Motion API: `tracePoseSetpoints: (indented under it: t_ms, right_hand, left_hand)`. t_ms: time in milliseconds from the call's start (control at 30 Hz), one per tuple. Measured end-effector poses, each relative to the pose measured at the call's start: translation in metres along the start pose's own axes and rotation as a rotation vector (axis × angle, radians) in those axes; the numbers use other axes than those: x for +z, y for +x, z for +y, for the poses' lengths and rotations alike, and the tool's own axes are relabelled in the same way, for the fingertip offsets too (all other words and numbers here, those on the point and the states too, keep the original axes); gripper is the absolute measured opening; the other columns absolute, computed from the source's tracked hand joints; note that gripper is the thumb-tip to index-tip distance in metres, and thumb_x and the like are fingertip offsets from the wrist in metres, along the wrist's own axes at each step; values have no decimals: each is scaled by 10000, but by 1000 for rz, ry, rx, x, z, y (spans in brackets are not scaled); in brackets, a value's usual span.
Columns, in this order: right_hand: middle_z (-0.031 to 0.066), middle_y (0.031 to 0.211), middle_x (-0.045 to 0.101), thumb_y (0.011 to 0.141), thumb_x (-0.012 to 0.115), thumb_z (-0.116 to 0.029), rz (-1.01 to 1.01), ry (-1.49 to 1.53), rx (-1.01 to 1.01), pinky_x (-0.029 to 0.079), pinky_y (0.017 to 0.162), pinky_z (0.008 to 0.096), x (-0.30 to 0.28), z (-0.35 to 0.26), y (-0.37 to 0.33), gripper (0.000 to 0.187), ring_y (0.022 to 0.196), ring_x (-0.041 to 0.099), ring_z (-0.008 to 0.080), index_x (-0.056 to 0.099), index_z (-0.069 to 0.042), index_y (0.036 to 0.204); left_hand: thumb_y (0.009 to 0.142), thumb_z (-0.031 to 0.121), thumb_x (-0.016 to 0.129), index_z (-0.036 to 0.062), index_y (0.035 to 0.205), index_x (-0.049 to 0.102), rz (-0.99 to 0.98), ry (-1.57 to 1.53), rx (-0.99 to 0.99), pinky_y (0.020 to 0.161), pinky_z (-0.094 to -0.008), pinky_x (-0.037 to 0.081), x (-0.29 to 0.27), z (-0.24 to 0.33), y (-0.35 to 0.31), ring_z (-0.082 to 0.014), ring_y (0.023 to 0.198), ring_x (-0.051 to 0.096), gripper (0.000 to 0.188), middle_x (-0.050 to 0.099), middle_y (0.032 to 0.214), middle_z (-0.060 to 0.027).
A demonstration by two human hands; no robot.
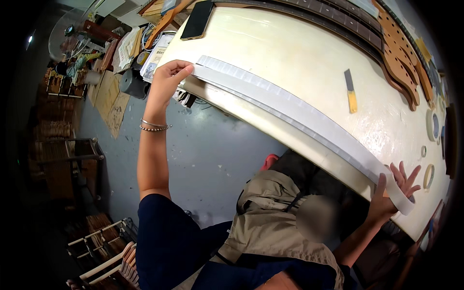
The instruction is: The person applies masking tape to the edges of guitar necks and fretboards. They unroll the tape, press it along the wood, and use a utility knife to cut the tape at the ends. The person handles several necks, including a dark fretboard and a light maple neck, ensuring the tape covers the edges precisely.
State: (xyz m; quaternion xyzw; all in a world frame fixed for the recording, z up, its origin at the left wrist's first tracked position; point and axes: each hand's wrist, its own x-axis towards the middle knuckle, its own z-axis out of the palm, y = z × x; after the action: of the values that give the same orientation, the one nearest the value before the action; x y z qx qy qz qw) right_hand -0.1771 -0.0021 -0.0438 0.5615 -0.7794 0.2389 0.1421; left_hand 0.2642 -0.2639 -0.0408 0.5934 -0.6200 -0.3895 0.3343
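My left hand (pixel 174 76), with a bracelet and a bangle on its wrist, pinches the free end of a strip of white tape (pixel 232 86) between thumb and fingers at the table's far left corner. The strip runs taut along the front edge to a roll of white tape (pixel 401 197). My right hand (pixel 385 199) holds that roll, its fingers spread and partly hidden by it. Beside the pulled strip, a pale, translucent band (pixel 309 110) lies along the cream table (pixel 285 53). Whether the two touch cannot be told.
A yellow-handled blade (pixel 352 96) lies on the table. A phone (pixel 197 20) is at the far left, guitar necks (pixel 338 25) along the back. More tape rolls (pixel 428 177) sit at right. Wooden racks (pixel 104 241) and a dark bin (pixel 133 84) stand on the left floor.
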Motion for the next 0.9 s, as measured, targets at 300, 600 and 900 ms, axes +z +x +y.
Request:
tracePoseSetpoints:
  t_ms: [300,600,900]
  right_hand:
    - [232,1220,528,819,586,-35,-35,290,98,314,1025,540,7,20,-9,162,1265,396,308,654,59,933]
    - [123,872,650,871,536,-62,-19,539,298,244,1068,489,8,-1,-2,702,908,604,190,107,43,1416]
    - [111,911,661,889,508,-50,-45,513,238,242,1081,462,12,0,-7,647,925,593,159,132,87,1397]
  left_hand:
    - [733,145,745,-31,1199,458,-15,-24,-106,664,-184,387,-8,2,18,-66,710,554,574,635,739,-8]
    - [679,132,791,-59,1195,437,-18,-20,-136,690,-190,411,-4,4,27,-90,718,585,654,631,703,-25]
    - [799,226,692,51,1279,434,319,368,226,768,-280,475,-4,-21,15,-152,834,587,572,615,969,-77]
